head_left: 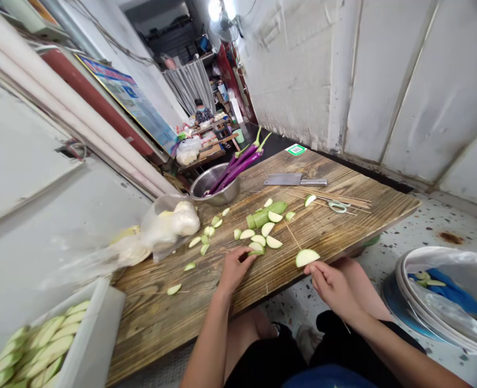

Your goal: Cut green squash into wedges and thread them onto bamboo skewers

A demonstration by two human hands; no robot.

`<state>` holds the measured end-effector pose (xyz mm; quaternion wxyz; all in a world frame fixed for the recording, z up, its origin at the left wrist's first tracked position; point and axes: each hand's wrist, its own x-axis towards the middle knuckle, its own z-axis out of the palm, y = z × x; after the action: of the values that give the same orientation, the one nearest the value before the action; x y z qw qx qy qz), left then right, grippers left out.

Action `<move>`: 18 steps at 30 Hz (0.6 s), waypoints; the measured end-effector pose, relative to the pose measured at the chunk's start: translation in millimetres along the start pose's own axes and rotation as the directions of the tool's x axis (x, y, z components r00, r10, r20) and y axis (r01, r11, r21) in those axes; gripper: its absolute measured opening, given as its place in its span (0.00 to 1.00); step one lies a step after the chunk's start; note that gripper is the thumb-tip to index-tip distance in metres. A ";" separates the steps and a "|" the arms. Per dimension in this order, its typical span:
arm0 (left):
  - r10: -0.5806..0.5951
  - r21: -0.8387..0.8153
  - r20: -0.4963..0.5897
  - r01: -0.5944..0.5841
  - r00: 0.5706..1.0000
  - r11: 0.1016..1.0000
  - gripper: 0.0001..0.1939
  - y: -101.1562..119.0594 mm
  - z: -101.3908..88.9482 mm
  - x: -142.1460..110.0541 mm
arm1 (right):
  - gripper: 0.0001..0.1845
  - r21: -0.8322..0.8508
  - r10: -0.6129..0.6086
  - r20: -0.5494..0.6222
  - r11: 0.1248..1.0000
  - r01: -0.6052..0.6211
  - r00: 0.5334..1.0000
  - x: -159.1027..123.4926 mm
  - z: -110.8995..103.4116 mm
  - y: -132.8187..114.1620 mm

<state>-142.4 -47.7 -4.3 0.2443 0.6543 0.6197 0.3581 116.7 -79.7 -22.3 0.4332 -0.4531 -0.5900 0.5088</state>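
White glare from a far lamp (215,9), soft shadows, stretched edges.

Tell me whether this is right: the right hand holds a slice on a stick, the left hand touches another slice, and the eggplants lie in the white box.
Not quite: the head view shows the eggplants in the metal bowl. The right hand does hold a slice on a stick, and the left hand touches another slice.

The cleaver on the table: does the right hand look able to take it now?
Probably not immediately: the right hand is holding a skewered green-skinned slice. Loose skewers also lie before the cleaver.
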 end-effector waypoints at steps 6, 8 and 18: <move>-0.216 0.083 -0.169 0.232 0.962 0.969 0.15 -32.8 -43.5 3.4 | 0.15 -0.073 -0.026 0.090 0.997 0.033 0.996 -1.3 12.7 1.8; -0.248 0.283 -0.248 0.315 0.937 0.906 0.14 -47.1 -65.0 4.6 | 0.16 -0.078 -0.029 0.108 0.996 0.038 0.994 0.5 14.3 0.6; 0.057 0.470 -0.042 -0.031 0.997 0.882 0.24 -10.2 -7.6 16.8 | 0.16 -0.078 0.019 0.145 0.997 -0.007 0.989 6.3 23.0 2.2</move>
<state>-155.1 -31.0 -4.5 0.0537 0.6977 0.6794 0.2207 93.2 -78.1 -26.7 0.3676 -0.4350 -0.6365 0.5201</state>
